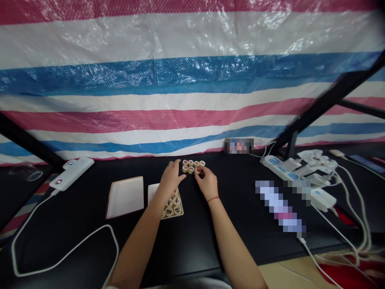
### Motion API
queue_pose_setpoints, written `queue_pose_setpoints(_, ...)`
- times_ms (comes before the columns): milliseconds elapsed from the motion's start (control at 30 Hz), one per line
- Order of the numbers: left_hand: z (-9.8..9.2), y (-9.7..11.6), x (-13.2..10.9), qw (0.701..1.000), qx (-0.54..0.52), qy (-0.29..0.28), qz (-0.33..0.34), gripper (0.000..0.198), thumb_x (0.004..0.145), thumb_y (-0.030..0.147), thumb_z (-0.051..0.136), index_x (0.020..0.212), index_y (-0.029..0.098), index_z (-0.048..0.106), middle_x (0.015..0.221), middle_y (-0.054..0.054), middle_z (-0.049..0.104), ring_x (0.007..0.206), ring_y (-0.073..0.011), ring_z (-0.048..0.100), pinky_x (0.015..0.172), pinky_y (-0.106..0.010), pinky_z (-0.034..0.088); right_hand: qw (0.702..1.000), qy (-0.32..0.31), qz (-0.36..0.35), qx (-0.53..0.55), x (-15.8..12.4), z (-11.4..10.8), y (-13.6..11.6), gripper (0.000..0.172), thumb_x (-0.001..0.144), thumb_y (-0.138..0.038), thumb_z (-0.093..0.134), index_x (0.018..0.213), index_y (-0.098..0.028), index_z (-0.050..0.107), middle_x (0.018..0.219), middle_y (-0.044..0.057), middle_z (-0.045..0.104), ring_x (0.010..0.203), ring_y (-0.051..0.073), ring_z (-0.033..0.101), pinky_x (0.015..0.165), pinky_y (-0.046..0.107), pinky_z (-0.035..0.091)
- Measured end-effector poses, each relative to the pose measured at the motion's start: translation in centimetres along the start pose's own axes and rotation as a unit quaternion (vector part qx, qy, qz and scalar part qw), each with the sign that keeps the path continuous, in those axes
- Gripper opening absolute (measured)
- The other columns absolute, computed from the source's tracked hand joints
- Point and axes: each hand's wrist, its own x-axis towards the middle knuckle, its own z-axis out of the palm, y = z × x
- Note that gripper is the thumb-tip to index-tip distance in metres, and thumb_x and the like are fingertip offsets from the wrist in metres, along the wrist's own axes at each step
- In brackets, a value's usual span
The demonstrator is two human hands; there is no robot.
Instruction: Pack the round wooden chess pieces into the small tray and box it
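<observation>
Round Chinese chess pieces point(191, 162) with red characters sit in two neat rows on the black table, some of them stacked. My right hand point(208, 182) pinches a chess piece point(197, 171) at the right end of the nearer row. Just left of the rows, my left hand point(171, 175) is open, thumb apart from the fingers, and holds nothing. Beneath my left forearm stands a white open box point(182, 208), partly hidden, with more chess pieces point(169, 211) inside, several with black characters. Left of it lies a box lid point(125, 197), white inside up.
A white device point(72, 173) with a cable lies at the left, near a clear glass point(31, 172). To the right are a power strip point(288, 172) with plugs and cords, and a blurred-out object point(279, 206). A striped plastic sheet point(168, 120) hangs behind the table.
</observation>
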Motion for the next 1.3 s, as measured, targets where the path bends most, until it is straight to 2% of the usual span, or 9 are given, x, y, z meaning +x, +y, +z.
queue_pose_setpoints(200,1.7,0.7,2.0,0.999,0.028,-0.033,-0.017,0.054,0.078,0.031,0.071,0.122,0.015,0.044,0.114,-0.014,0.061,0.109,-0.028,0.06,0.088,-0.034,0.046,1.0,0.007,-0.008,-0.015,-0.3,0.6,-0.1,0.019,0.076,-0.024,0.054,0.092,-0.018,0.061,0.093,0.007,0.064,0.074,0.018,0.059,0.071,0.031,0.048)
queue_pose_setpoints(400,2.0,1.1,2.3,0.999,0.041,-0.024,-0.012,0.043,0.081,0.033,0.066,0.116,0.017,0.045,0.11,-0.013,0.063,0.102,-0.0268,0.064,0.08,-0.03,0.047,0.999,0.005,-0.004,-0.043,-0.1,0.6,0.6,0.011,0.075,-0.025,0.056,0.085,-0.019,0.057,0.08,0.004,0.06,0.068,0.017,0.054,0.066,0.029,0.045)
queue_pose_setpoints(667,2.4,1.7,2.2,0.997,0.066,-0.017,-0.021,0.041,0.083,0.036,0.063,0.115,0.014,0.049,0.107,-0.015,0.064,0.099,-0.0285,0.065,0.077,-0.031,0.047,0.999,0.001,-0.008,-0.041,0.1,0.8,0.9,0.008,0.076,-0.023,0.054,0.083,-0.019,0.055,0.078,0.003,0.059,0.065,0.016,0.051,0.064,0.028,0.042)
queue_pose_setpoints(767,1.7,1.1,2.0,0.999,0.045,-0.004,-0.015,0.047,0.085,0.038,0.06,0.122,0.013,0.047,0.108,-0.015,0.064,0.098,-0.0267,0.065,0.079,-0.031,0.047,0.999,0.019,-0.014,-0.031,0.1,0.3,0.5,0.013,0.078,-0.026,0.053,0.087,-0.018,0.058,0.078,0.003,0.059,0.065,0.016,0.052,0.064,0.028,0.043)
queue_pose_setpoints(867,-0.1,-0.5,1.0,0.999,0.025,0.035,-0.012,0.046,0.091,0.04,0.052,0.127,0.013,0.046,0.104,-0.012,0.065,0.092,-0.0228,0.065,0.079,-0.031,0.046,0.999,0.037,-0.037,0.0,-0.1,-0.4,-0.8,0.017,0.081,-0.028,0.052,0.092,-0.017,0.06,0.078,0.004,0.059,0.066,0.017,0.054,0.066,0.028,0.045)
queue_pose_setpoints(967,-2.3,-2.0,-1.2,0.999,0.044,0.027,-0.008,0.026,0.094,0.033,0.043,0.103,0.017,0.062,0.091,-0.007,0.066,0.086,-0.019,0.064,0.076,-0.028,0.045,0.992,-0.041,-0.079,0.084,-0.7,-0.6,-3.0,0.021,0.088,-0.031,0.049,0.096,-0.018,0.064,0.078,0.004,0.063,0.065,0.016,0.056,0.067,0.027,0.046)
queue_pose_setpoints(1033,-3.1,-2.4,-3.2,0.997,0.077,-0.005,-0.018,0.03,0.095,0.031,0.04,0.086,0.018,0.065,0.082,-0.005,0.065,0.081,-0.0184,0.063,0.073,-0.027,0.044,0.976,-0.132,-0.108,0.134,-1.3,-0.3,-4.3,0.025,0.093,-0.034,0.046,0.096,-0.02,0.066,0.082,0.004,0.067,0.069,0.016,0.06,0.069,0.026,0.047)
queue_pose_setpoints(1133,-3.0,-2.3,-5.8,0.992,0.117,-0.046,-0.018,0.036,0.096,0.031,0.036,0.082,0.018,0.066,0.082,-0.007,0.067,0.081,-0.0191,0.064,0.073,-0.028,0.043,0.952,-0.239,-0.139,0.131,-2.2,0.4,-5.6,0.034,0.097,-0.039,0.04,0.085,-0.021,0.067,0.083,0.003,0.069,0.075,0.016,0.063,0.071,0.024,0.045)
queue_pose_setpoints(1300,-1.3,-1.7,-7.4,0.99,0.134,-0.039,0.016,0.036,0.096,0.029,0.036,0.089,0.017,0.069,0.094,-0.009,0.07,0.091,-0.0217,0.065,0.083,-0.032,0.043,0.952,-0.271,-0.135,0.048,-2.9,1.4,-5.7,0.045,0.1,-0.041,0.032,0.071,-0.02,0.059,0.073,0.003,0.065,0.069,0.015,0.06,0.067,0.024,0.04)
